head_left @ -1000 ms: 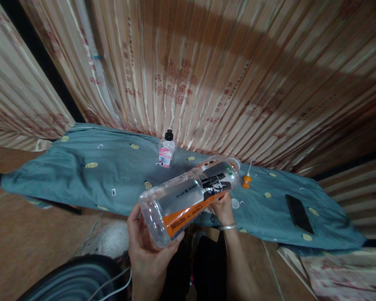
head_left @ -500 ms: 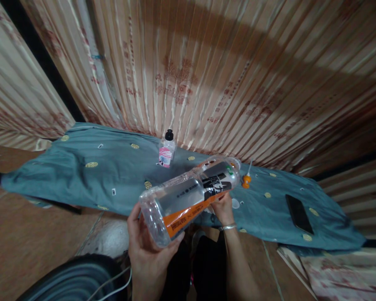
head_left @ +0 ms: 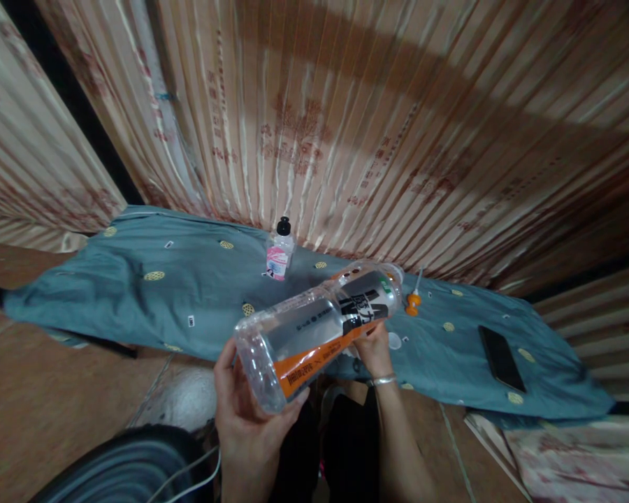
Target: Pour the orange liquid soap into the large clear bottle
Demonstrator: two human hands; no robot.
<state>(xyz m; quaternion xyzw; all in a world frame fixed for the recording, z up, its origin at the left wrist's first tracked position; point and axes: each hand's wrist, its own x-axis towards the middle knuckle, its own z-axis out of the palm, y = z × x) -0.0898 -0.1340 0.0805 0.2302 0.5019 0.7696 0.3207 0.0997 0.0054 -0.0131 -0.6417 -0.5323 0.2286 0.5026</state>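
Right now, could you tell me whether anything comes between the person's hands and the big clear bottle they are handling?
Nothing visible does. The left hand already grips the base of the large clear bottle, and the right hand holds it from below near the neck end. The small bottle, orange piece and phone lie apart on the cloth.

On the cloth (head_left: pixel 136 300), a small bottle (head_left: pixel 279 250) stands left of a phone (head_left: pixel 499 358), well apart.
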